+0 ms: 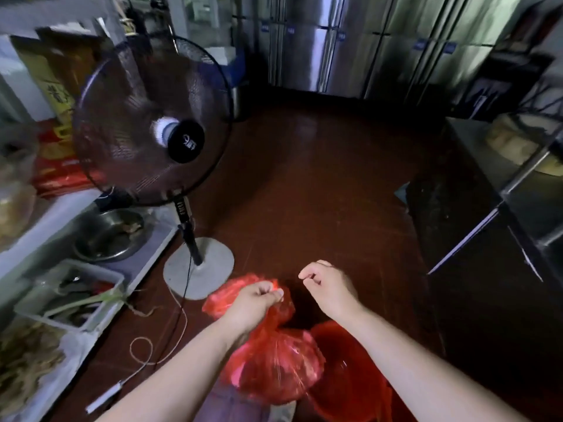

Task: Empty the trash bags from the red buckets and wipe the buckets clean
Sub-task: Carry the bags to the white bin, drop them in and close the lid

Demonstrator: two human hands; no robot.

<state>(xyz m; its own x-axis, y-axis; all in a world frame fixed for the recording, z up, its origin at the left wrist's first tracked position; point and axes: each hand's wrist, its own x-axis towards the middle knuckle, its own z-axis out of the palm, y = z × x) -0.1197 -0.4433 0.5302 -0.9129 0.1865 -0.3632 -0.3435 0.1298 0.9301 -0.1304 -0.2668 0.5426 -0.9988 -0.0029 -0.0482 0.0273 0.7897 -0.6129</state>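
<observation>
A red trash bag is held up by the left hand, which is closed as a fist around the gathered neck of the bag. The full, rounded part of the bag hangs under this hand and partly behind the left forearm, while loose red plastic stands out above and to the left of the fist. The right hand is seen just to the right of the left one, apart from it and not touching the bag. Its fingers are curled in loosely and nothing can be seen between them.

A red bucket is placed on the dark red floor below the right forearm, just beside the hanging bag on its right. Its inside is seen as red and shiny, and whether the bag touches its rim cannot be told.

Ahead and to the left of the left hand a standing fan is placed on a round grey base. A thin cord is lying on the floor to the left of the left forearm. Further left, a metal bowl is seen on a low shelf.
</observation>
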